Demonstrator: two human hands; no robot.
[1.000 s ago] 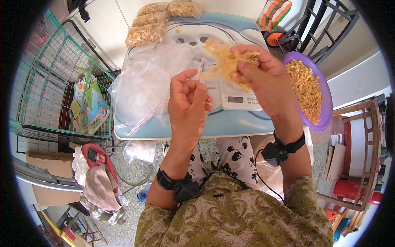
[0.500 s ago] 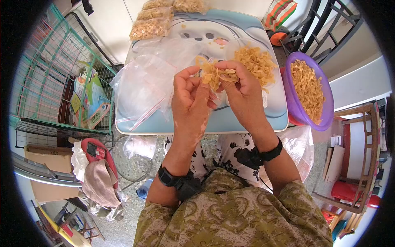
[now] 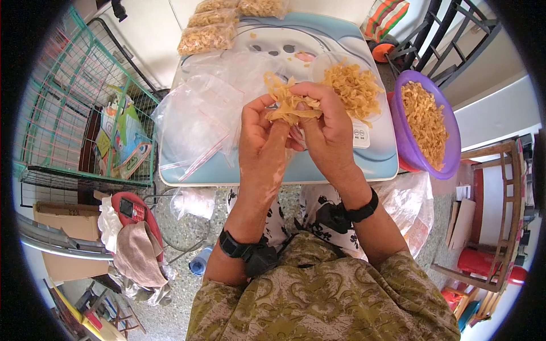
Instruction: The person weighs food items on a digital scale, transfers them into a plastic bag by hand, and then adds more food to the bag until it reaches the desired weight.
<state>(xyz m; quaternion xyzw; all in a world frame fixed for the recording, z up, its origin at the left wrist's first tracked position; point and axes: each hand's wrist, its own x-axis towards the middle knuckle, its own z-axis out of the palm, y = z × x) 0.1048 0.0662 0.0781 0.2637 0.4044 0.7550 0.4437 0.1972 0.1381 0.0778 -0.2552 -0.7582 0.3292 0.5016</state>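
Between my two hands, over the front of the table, is a small bunch of yellowish dried strips point(image 3: 291, 106). My left hand point(image 3: 263, 126) grips the bunch from the left, thumb up against it. From the right, my right hand point(image 3: 329, 122) pinches the same strips between thumb and fingers. Just behind my right hand, a heap of the same dried strips point(image 3: 354, 88) lies on a clear plate on a white scale point(image 3: 360, 136), whose buttons show at the front. Flat clear zip bags point(image 3: 196, 122) are spread left of my left hand.
Filled bags of strips point(image 3: 207, 38) stand at the table's point(image 3: 341, 170) back left. A purple basin point(image 3: 452, 133) of strips is at the right. A green wire cage point(image 3: 85, 113) stands left, and a red stool point(image 3: 156, 227) holds a phone point(image 3: 132, 209) and cloth.
The bunch has turned in my fingers, and more strips now show above my left thumb. My right hand has shifted slightly left and down, uncovering the scale's buttons.
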